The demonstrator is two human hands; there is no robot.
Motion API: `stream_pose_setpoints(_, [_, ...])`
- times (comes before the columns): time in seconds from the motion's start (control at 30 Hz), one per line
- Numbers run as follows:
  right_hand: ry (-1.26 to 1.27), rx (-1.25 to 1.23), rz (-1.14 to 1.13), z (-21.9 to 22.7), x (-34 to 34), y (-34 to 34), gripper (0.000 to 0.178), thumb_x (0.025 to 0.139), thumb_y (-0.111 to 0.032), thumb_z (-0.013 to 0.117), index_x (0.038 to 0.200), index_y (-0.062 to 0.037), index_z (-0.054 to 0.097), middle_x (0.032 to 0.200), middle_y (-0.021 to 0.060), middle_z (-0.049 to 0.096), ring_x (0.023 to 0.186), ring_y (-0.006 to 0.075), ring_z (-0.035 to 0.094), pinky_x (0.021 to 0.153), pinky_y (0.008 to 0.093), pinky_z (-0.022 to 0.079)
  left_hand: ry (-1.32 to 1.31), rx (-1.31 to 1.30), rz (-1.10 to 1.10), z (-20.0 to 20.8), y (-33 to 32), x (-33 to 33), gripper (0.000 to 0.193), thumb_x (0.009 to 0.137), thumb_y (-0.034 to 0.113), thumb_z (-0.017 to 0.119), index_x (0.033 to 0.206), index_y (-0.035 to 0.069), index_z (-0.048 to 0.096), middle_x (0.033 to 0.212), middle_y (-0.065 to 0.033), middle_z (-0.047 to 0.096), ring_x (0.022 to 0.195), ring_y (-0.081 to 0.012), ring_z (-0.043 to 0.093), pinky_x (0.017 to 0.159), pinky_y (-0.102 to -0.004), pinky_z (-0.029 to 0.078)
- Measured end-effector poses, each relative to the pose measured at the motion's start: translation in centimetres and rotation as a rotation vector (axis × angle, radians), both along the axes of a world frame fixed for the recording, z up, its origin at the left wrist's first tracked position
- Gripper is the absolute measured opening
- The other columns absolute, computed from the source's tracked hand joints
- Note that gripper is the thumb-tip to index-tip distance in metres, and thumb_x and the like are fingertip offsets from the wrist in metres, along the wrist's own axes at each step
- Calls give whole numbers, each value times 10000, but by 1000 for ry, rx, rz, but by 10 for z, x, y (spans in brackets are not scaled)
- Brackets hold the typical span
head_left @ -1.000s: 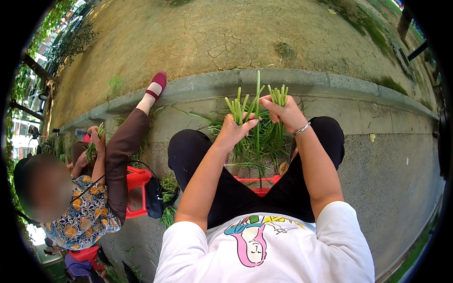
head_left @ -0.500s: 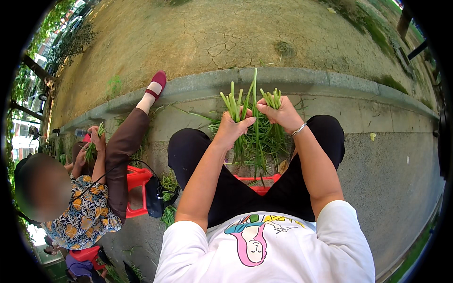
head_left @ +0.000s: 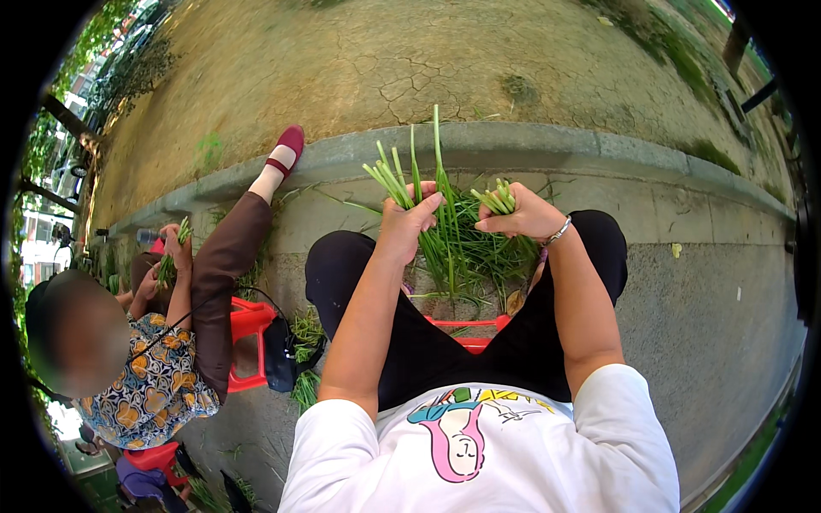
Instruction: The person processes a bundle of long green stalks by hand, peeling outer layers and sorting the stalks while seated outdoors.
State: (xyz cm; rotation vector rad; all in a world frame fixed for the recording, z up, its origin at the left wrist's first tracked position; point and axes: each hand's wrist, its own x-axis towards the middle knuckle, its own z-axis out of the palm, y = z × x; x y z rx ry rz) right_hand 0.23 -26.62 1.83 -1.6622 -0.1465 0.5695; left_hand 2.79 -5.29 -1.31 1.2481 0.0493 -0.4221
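Observation:
My left hand point(head_left: 402, 229) is closed around a bunch of long green stalks point(head_left: 390, 178), their pale cut-looking ends pointing up and left. Two longer thin stalks point(head_left: 439, 150) stand up past its thumb, reaching over the curb. To the right, my right hand point(head_left: 532, 215) grips a second bunch of green stalks point(head_left: 496, 201), with the thick pale ends showing above the fingers. Under and between both hands, a loose heap of thin green leaves point(head_left: 483, 252) lies on the pavement between my knees. The hands are apart from each other.
A concrete curb point(head_left: 530, 144) runs across ahead, with cracked bare soil point(head_left: 410, 73) beyond. Between my legs shows a red stool point(head_left: 469, 325). At left, a seated person point(head_left: 171, 363) handles green stalks, beside another red stool point(head_left: 248, 342) and a black bag point(head_left: 280, 355).
My hands have moved apart. The left one shifted left with its bunch, and the long thin stalks shifted left too; the right one turned, tilting its bunch lower.

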Motion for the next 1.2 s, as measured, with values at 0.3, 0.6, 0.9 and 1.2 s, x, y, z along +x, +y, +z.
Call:
stream_pose_setpoints(0.3, [-98, -239, -260, -5, 6, -9, 190, 708, -145, 725, 653, -15, 598, 548, -11, 538, 487, 61, 467, 454, 227, 372, -9, -3, 42, 3, 7, 4, 206, 803, 74, 624, 991, 17, 562, 815, -59, 601, 497, -65, 421, 529, -235, 385])
stream_pose_setpoints(0.6, [-82, 25, -405, -16, 6, 16, 150, 762, -163, 692, 793, -21, 651, 593, -57, 518, 523, 38, 437, 470, 216, 365, -9, 38, -3, 7, -4, -5, 324, 713, 37, 698, 1011, 14, 573, 767, -12, 569, 554, -64, 466, 497, -207, 385])
stream_pose_setpoints(0.9, [-270, 92, -403, -28, 6, 30, 166, 744, -149, 716, 745, -23, 608, 619, -59, 513, 575, 15, 425, 497, 201, 360, -148, 175, -95, 2, -16, -10, 203, 700, 75, 719, 869, 33, 615, 716, 14, 571, 558, -50, 490, 479, -185, 374])
stream_pose_setpoints(1.2, [-83, 68, -300, -18, 6, 21, 138, 755, -133, 691, 765, -12, 625, 614, -32, 553, 551, 39, 479, 487, 228, 401, -152, 225, -111, 5, -15, -10, 151, 736, 92, 696, 843, 28, 610, 708, -7, 594, 515, -50, 461, 451, -196, 360])
